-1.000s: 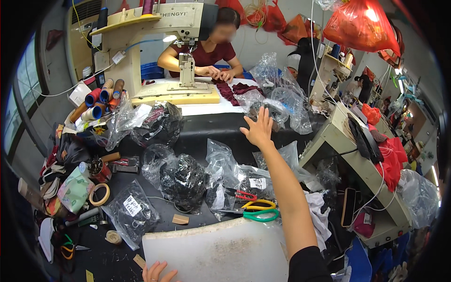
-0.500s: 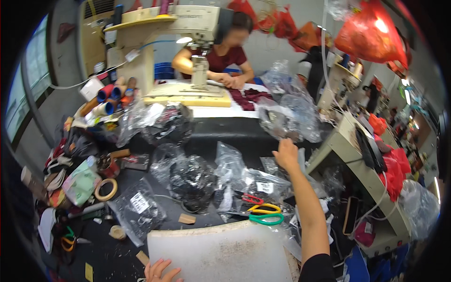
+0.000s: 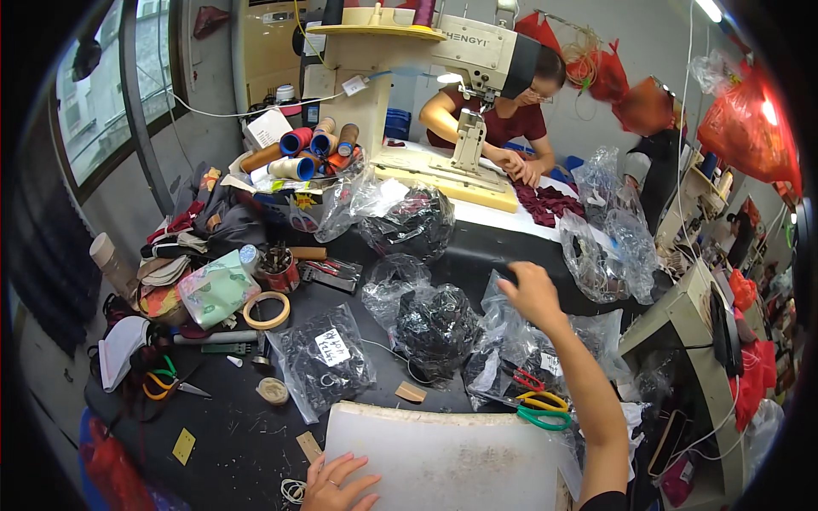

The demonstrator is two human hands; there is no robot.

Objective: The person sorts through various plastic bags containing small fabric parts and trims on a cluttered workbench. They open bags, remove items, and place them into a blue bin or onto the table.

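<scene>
- While the left hand (image 3: pixel 341 484) lay with fingers spread on the near left part of the board (image 3: pixel 434 451), gripping nothing that showed, the right hand (image 3: pixel 535 298) was above or against the clear bag (image 3: pixel 515 345), fingers bent; whether it had hold of the plastic could not be told.
- The bag lay on the bench (image 3: pixel 247 451) beyond the board, to the right of the dark bundle (image 3: pixel 439 330), with the scissors (image 3: pixel 526 414) at its near side.
- It looked light, limp and slick, likely to crumple or slide under a loose touch; a pinch of gathered plastic at its far edge, away from the blades, seemed the surest hold, since so thin a skin might tear on a snag.
- The board looked stiff and flat, probably heavier than the bag, its far edge worn and rough; a flat palm seemed enough to steady it, and its rim the place to lift.
</scene>
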